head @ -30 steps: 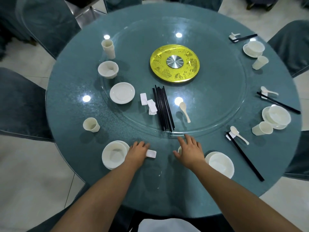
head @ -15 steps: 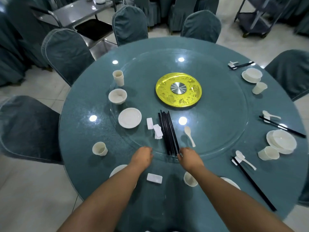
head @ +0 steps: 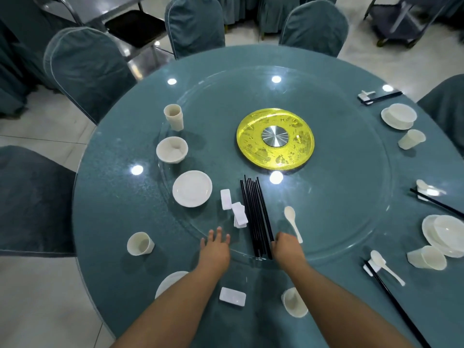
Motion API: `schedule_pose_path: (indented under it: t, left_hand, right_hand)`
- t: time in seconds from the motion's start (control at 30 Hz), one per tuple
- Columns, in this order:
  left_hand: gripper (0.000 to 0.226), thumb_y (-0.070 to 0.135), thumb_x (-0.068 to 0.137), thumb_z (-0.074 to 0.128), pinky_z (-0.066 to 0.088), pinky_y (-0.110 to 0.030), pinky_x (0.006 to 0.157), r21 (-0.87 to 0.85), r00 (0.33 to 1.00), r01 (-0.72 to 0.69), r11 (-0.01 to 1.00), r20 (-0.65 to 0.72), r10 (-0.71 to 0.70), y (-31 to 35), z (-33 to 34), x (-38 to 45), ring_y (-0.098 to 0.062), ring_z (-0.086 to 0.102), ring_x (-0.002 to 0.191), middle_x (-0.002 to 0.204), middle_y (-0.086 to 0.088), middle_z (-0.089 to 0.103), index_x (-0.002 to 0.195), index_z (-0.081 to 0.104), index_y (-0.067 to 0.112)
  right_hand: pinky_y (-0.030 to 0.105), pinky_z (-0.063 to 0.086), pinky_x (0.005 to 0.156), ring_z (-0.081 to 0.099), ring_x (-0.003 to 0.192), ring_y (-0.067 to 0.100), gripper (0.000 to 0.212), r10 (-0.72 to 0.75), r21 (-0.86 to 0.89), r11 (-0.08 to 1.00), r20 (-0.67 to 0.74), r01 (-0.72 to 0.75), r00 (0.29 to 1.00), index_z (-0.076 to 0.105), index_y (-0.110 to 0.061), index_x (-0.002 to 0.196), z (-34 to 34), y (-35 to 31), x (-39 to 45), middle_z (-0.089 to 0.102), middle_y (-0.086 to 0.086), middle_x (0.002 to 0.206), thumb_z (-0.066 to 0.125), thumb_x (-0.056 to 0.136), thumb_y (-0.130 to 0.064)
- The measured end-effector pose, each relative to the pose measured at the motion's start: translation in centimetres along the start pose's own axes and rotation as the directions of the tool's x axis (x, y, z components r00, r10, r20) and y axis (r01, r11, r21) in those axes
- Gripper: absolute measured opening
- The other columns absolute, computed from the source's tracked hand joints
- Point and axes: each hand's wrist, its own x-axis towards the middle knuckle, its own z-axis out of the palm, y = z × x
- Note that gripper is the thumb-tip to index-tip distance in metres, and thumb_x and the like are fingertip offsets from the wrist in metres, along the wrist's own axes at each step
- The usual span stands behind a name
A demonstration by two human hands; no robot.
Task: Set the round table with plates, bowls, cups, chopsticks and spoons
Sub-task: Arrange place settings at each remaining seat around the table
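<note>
Left hand [head: 215, 248] flat, fingers spread, at near edge of glass turntable [head: 351, 222]; right hand [head: 286, 247] curled around near ends of black chopsticks [head: 256, 217].

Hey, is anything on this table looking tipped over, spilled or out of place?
Two cups at the right-side settings look tipped on their sides, unlike the upright cup at the left. Nothing looks spilled or broken.

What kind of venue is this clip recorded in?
Probably a restaurant banquet hall: a large round table with a glass turntable, fabric-covered chairs all round, and a service cart behind.
</note>
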Motion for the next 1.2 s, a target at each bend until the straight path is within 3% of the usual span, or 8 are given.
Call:
schedule_pose_path:
  t: [0.27, 0.67, 1.03, 1.1, 1.13, 1.2]
  left_hand:
    - [0.077, 0.013, 0.093, 0.046, 0.016, -0.051, 0.12, 0.073, 0.993, 0.017, 0.997, 0.116, -0.026, -0.2, -1.0, 1.5, -0.036, -0.004, 0.15, 0.163, -0.01, -0.013, 0.157, 0.005, 0.021]
    - [0.077, 0.009, 0.092, 0.042, 0.022, -0.049, 0.118, 0.117, 0.986, -0.027, 0.993, 0.164, 0.007, -0.9, -1.8, 1.3, -0.033, -0.003, 0.151, 0.163, -0.007, -0.015, 0.157, 0.003, 0.024]
    - [0.075, 0.006, 0.094, 0.042, 0.028, -0.048, 0.117, 0.091, 0.973, -0.031, 0.995, 0.232, 0.009, -1.3, -2.8, 1.0, -0.032, -0.002, 0.151, 0.163, -0.006, -0.013, 0.157, 0.005, 0.024]
    - [0.066, 0.007, 0.095, 0.041, 0.032, -0.046, 0.115, 0.055, 0.977, -0.037, 0.998, 0.211, 0.025, -1.3, -3.7, 0.5, -0.034, 0.012, 0.149, 0.164, -0.009, 0.002, 0.155, 0.019, 0.021]
    - [0.057, 0.007, 0.094, 0.041, 0.038, -0.044, 0.111, 0.016, 0.986, -0.047, 0.999, 0.16, 0.044, -1.2, -4.2, 0.2, -0.034, 0.028, 0.144, 0.16, -0.011, 0.021, 0.149, 0.033, 0.018]
    - [0.037, 0.003, 0.09, 0.041, 0.049, -0.042, 0.096, -0.065, 0.996, -0.087, 0.994, -0.036, 0.085, -0.8, -4.8, -0.9, -0.032, 0.055, 0.119, 0.131, -0.013, 0.056, 0.124, 0.055, 0.01]
  right_hand:
    - [0.033, 0.049, 0.084, 0.063, 0.106, 0.031, 0.02, 0.073, -0.054, 0.996, 0.015, -0.072, 0.997, 0.059, -0.005, 0.108, 0.4, -2.0, 2.5, 0.065, 0.013, 0.112, 0.052, 0.096, -0.02]
    - [0.037, 0.051, 0.085, 0.064, 0.105, 0.033, 0.018, 0.143, 0.04, 0.989, -0.009, -0.142, 0.99, 0.055, -0.002, 0.112, 1.0, -2.9, 2.6, 0.065, 0.017, 0.113, 0.051, 0.094, -0.004]
    - [0.029, 0.049, 0.074, 0.063, 0.097, 0.03, 0.026, 0.166, 0.093, 0.98, 0.102, -0.176, 0.981, 0.064, -0.002, 0.099, -0.6, -1.6, 2.1, 0.065, 0.015, 0.102, 0.06, 0.093, -0.026]
    - [0.027, 0.043, 0.067, 0.057, 0.084, 0.027, 0.019, 0.118, 0.087, 0.988, 0.099, -0.127, 0.988, 0.058, -0.006, 0.089, -1.7, -1.0, 1.6, 0.06, 0.013, 0.093, 0.059, 0.092, -0.025]
    - [0.026, 0.041, 0.065, 0.054, 0.079, 0.026, 0.018, 0.093, 0.075, 0.992, 0.096, -0.101, 0.991, 0.055, -0.007, 0.085, -2.3, -0.6, 1.3, 0.058, 0.011, 0.089, 0.058, 0.092, -0.023]
    - [0.025, 0.038, 0.061, 0.052, 0.074, 0.025, 0.013, 0.036, 0.047, 0.998, 0.099, -0.041, 0.994, 0.053, -0.007, 0.083, -3.5, 0.3, 0.1, 0.056, 0.01, 0.085, 0.055, 0.091, -0.018]
